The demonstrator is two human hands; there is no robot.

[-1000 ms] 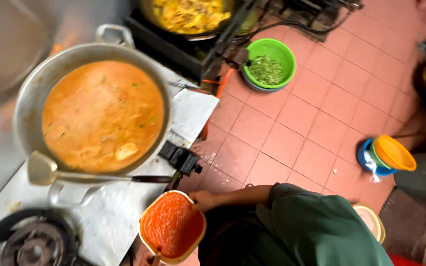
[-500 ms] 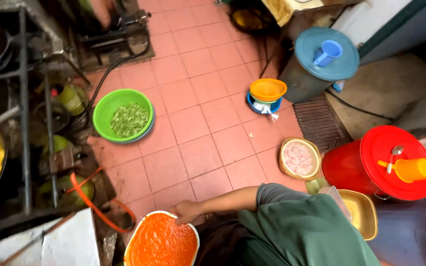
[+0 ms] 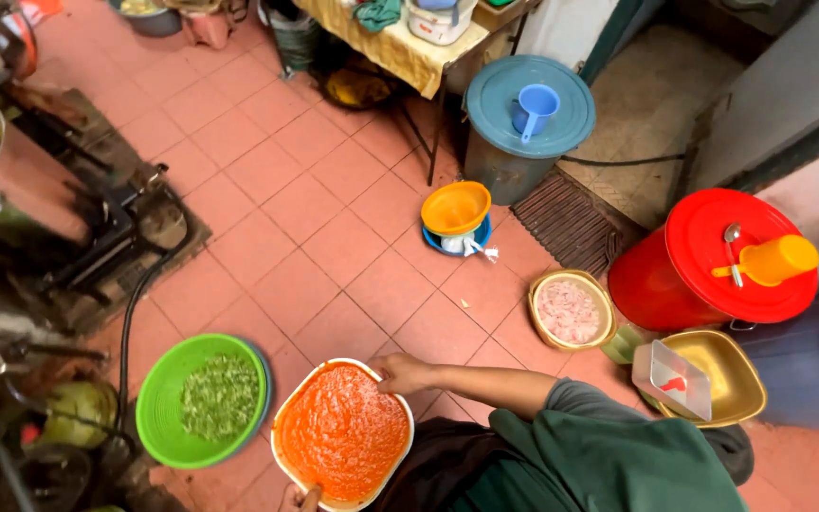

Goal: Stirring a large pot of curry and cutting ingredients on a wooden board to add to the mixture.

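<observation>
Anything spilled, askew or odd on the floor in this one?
No spill shows. The tray of orange paste, held at two edges by the right hand and left hand, is full to the rim. Small white scraps lie on the tiles beside the stacked orange bowl. Food bowls sit on the floor.

Single head-worn view, looking steeply down from standing height onto red tiled floor (image 3: pixel 334 237). Wearer's torso at bottom edge, stove (image 3: pixel 78 228) at left, bins at right. Mid-range; no second view.

Tray of paste (image 3: pixel 341 433) sits right of herb bowl (image 3: pixel 203 399), both on the floor (image 3: pixel 334 218).
</observation>
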